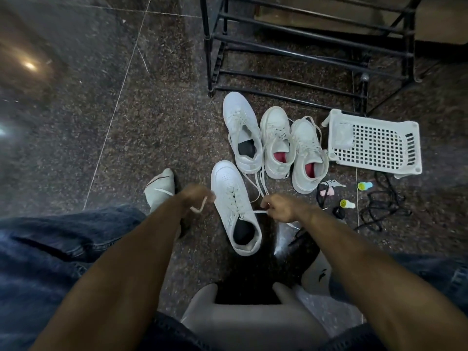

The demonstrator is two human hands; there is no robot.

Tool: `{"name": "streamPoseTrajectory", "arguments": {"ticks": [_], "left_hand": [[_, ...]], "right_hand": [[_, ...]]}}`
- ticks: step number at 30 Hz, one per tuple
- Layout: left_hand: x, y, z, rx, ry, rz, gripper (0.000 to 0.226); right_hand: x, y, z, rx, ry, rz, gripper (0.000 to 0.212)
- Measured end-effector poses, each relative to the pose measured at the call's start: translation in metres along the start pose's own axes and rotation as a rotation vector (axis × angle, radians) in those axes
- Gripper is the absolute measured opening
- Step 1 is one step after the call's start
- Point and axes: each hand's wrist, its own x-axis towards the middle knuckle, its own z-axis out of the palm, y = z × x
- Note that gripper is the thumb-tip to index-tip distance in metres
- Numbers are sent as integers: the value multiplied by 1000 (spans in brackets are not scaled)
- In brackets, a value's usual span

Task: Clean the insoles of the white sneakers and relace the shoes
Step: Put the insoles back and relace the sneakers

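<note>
A white sneaker [234, 206] with a dark insole stands on the floor between my hands, toe pointing away. My left hand [196, 196] pinches one end of its white lace [200, 207] at the shoe's left side. My right hand [278, 207] pinches the other lace end, pulled taut to the right. Its partner sneaker [241, 134] stands just beyond, laced, dark insole showing. Two more white sneakers with red insoles [277, 143] [307, 155] stand to the right of it.
A black metal shoe rack [304, 46] rises behind the shoes. A white perforated basket [374, 143] lies on its side at right. Small yellow-capped bottles [347, 203], a pink item and black cords [385, 206] are scattered near it. I sit on a grey stool [253, 323]; a socked foot [160, 191] rests at left.
</note>
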Motion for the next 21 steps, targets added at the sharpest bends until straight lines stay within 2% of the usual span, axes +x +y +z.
{"name": "streamPoseTrajectory", "arguments": {"ticks": [2,4,6,8,11,14,16,19,21], "left_hand": [[-5,5,9,-602,20,-12,17],[-4,10,25,-1010,28,-12,23],[-5,16,43,-1261,23,-15,27],[-3,16,60,-1413,57,-34,24],[0,10,80,-1407,131,-55,15],[2,2,93,-1207,129,-45,24],[4,-5,95,-1074,164,-27,25],[11,-13,89,-908,214,41,34],[18,-16,86,-779,215,120,46]], "right_hand": [[-2,0,-5,79,-63,-11,19],[-7,-4,-11,305,-98,-2,14],[-13,-10,-15,649,-26,-20,24],[-14,-15,-15,881,109,-42,31],[-10,-29,-7,1171,187,-63,31],[-2,-46,3,1588,170,-114,40],[6,-55,8,1765,189,-106,40],[16,-52,8,1849,353,75,28],[16,-41,7,1868,371,212,26]]}}
